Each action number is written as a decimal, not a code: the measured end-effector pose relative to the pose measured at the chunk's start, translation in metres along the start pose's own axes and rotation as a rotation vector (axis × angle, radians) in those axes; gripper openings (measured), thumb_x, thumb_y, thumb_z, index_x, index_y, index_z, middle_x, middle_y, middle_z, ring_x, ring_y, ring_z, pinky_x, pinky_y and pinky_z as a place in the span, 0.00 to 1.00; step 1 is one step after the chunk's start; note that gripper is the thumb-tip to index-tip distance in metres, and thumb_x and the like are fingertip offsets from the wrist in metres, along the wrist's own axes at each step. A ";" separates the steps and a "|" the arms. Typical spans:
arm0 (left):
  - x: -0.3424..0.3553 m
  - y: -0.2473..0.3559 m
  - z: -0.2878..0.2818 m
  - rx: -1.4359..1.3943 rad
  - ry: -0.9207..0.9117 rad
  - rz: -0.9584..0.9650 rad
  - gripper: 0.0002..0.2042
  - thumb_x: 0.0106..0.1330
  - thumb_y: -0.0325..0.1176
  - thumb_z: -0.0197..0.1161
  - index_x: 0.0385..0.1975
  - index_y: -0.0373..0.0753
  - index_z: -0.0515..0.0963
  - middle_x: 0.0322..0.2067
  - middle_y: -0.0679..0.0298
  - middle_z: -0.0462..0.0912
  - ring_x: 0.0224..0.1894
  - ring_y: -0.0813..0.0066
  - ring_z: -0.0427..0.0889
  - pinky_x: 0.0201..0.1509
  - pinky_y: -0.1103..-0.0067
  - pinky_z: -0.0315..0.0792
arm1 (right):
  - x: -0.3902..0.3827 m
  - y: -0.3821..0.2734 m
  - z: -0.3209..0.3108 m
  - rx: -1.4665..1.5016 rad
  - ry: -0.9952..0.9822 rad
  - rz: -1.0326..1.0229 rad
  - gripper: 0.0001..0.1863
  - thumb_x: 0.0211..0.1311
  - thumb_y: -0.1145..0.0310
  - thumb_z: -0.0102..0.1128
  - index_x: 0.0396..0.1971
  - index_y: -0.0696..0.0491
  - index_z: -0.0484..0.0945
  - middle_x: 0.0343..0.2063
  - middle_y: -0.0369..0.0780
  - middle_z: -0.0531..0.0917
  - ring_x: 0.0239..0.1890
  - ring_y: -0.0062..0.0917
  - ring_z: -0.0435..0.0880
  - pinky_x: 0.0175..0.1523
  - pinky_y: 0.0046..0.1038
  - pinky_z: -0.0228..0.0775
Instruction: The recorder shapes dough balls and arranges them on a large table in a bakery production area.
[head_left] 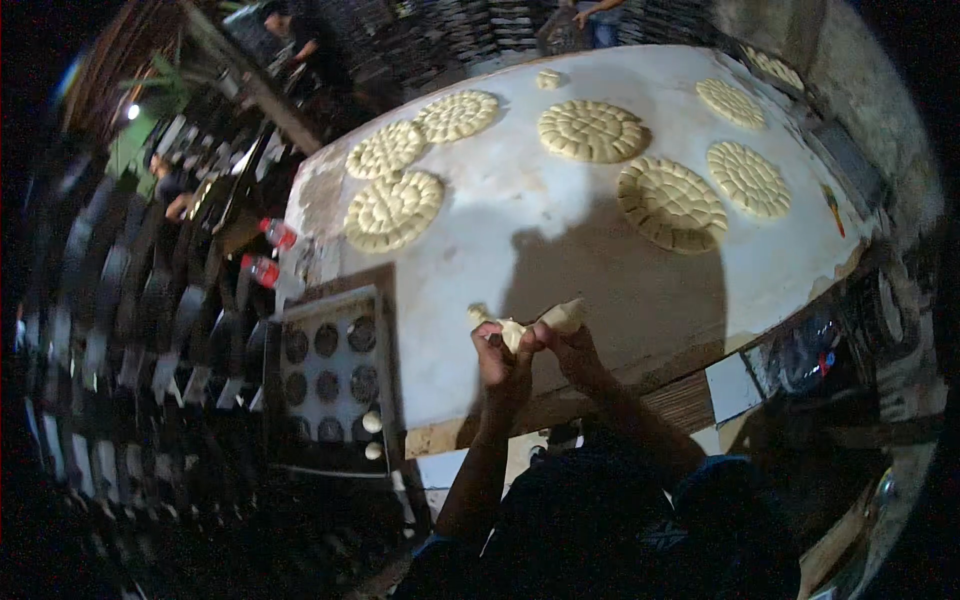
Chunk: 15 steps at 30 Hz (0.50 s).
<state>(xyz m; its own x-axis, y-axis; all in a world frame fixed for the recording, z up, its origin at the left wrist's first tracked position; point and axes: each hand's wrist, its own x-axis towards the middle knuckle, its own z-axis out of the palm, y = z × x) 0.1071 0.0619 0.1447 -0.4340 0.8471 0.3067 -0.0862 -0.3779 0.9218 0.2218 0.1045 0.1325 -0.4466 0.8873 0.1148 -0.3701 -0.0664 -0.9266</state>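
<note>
My left hand [498, 358] and my right hand [568, 345] are close together over the table's near edge. Both are closed on pale dough [514, 334], which shows between the fingertips. Dough also sticks out past each hand: a larger lump [566, 316] above the right fingers and a small knob [478, 312] beyond the left ones. Whether these are all one piece cannot be made out. Farther back on the white table [470, 240] lie several flat dough rounds, each divided into small pieces, such as one near the middle [592, 131] and one at the right [672, 203].
Left of the table is a dark tray [377, 300] with round hollows; two dough balls [372, 421] sit by its right edge. Two red-labelled bottles [262, 270] stand at the table's left edge. A thin orange-and-green object [833, 210] lies at the right. People are in the background.
</note>
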 end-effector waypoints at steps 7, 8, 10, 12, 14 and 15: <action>-0.052 -0.031 -0.126 0.270 0.244 -0.057 0.20 0.59 0.28 0.62 0.44 0.37 0.56 0.29 0.59 0.76 0.31 0.77 0.74 0.34 0.81 0.69 | -0.044 -0.010 0.020 -0.339 0.262 0.147 0.16 0.54 0.70 0.63 0.41 0.54 0.67 0.32 0.37 0.77 0.32 0.23 0.78 0.34 0.27 0.76; -0.059 -0.033 -0.130 0.099 0.341 -0.172 0.19 0.59 0.26 0.61 0.44 0.38 0.57 0.30 0.58 0.76 0.32 0.77 0.73 0.34 0.81 0.68 | -0.051 0.001 0.008 -0.086 0.318 0.093 0.14 0.56 0.70 0.61 0.40 0.54 0.67 0.33 0.36 0.76 0.33 0.23 0.78 0.35 0.27 0.76; -0.072 -0.042 -0.124 0.218 0.391 -0.225 0.16 0.59 0.21 0.57 0.43 0.40 0.60 0.35 0.58 0.72 0.32 0.79 0.70 0.34 0.81 0.67 | -0.057 0.025 -0.028 0.164 0.357 0.044 0.12 0.58 0.69 0.59 0.39 0.53 0.68 0.34 0.35 0.76 0.34 0.23 0.78 0.36 0.27 0.76; -0.073 -0.043 -0.132 0.243 0.500 -0.156 0.13 0.61 0.28 0.55 0.42 0.39 0.60 0.35 0.60 0.72 0.31 0.79 0.70 0.34 0.81 0.68 | -0.053 0.035 -0.062 0.164 0.436 -0.134 0.11 0.60 0.67 0.55 0.40 0.53 0.67 0.34 0.35 0.75 0.37 0.24 0.77 0.39 0.28 0.75; -0.069 -0.039 -0.145 0.287 0.677 -0.030 0.15 0.67 0.43 0.52 0.38 0.39 0.60 0.33 0.63 0.71 0.31 0.78 0.71 0.32 0.80 0.71 | -0.044 0.036 -0.111 -0.062 0.474 -0.103 0.14 0.61 0.65 0.55 0.43 0.53 0.67 0.34 0.35 0.75 0.36 0.24 0.77 0.40 0.29 0.74; -0.063 -0.039 -0.151 0.211 0.531 -0.035 0.13 0.68 0.39 0.51 0.41 0.38 0.60 0.30 0.64 0.72 0.32 0.79 0.71 0.35 0.80 0.71 | -0.046 0.032 -0.143 -0.312 0.559 -0.083 0.17 0.61 0.62 0.55 0.46 0.53 0.67 0.35 0.35 0.75 0.35 0.25 0.77 0.41 0.30 0.74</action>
<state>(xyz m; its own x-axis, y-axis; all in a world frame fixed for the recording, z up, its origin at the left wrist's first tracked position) 0.0029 -0.0333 0.0540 -0.8298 0.5334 0.1639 0.0485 -0.2237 0.9734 0.3471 0.1266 0.0468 0.0964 0.9933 0.0644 -0.0933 0.0734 -0.9929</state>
